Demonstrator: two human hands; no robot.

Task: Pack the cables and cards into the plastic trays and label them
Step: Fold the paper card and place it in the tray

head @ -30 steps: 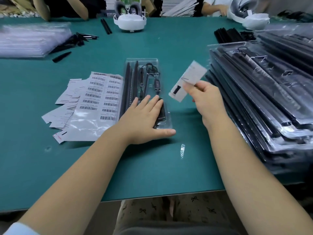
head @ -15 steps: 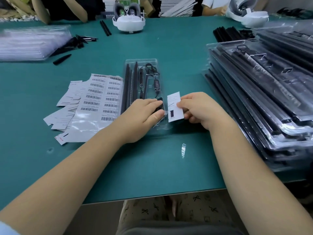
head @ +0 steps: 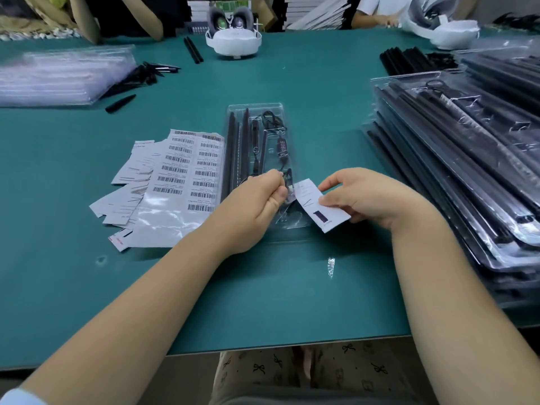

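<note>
Head view, left to right: loose barcode label sheets [head: 187, 173] lie on the green bench [head: 292, 302], just beside the clear plastic tray [head: 257, 112] of black cables. My left hand [head: 257, 206] pinches something small at the tray's near end; I cannot tell what. My right hand [head: 368, 197] holds a white card [head: 321, 209] tilted at the tray's near right corner. Forced in askew, I judge the card could crease or catch a cable.
</note>
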